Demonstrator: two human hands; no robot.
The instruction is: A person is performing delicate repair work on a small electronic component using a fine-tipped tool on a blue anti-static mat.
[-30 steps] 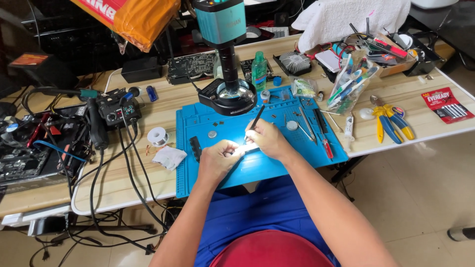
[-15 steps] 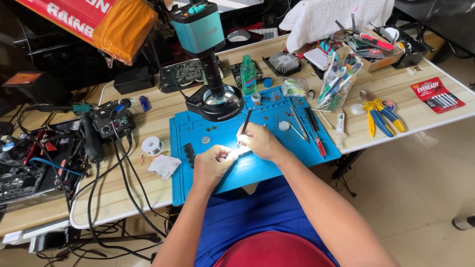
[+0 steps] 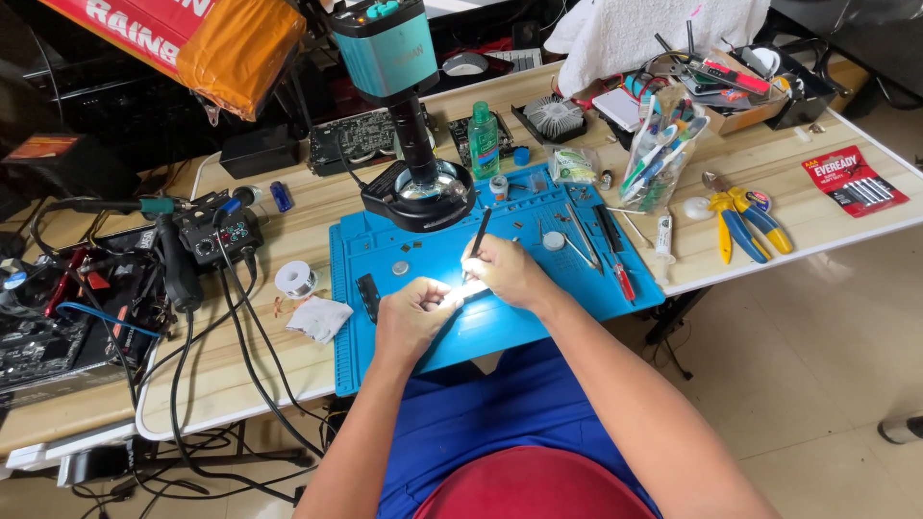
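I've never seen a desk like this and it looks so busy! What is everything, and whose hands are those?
The picture comes from a camera on a person's head, looking down at their own hands. The left hand steadies a small bright part on a blue work mat. The right hand holds a thin black tool. Behind stands a teal microscope. On the wooden table lie yellow-and-blue pliers, a solder spool and a green bottle.

An electronics repair workshop: a wooden desk (image 3: 250,375) carries a blue work mat (image 3: 500,327), a stand-mounted microscope camera (image 3: 389,48), a solder spool (image 3: 294,279), circuit boards (image 3: 351,139), pliers (image 3: 735,216) and tangled cables (image 3: 221,384).
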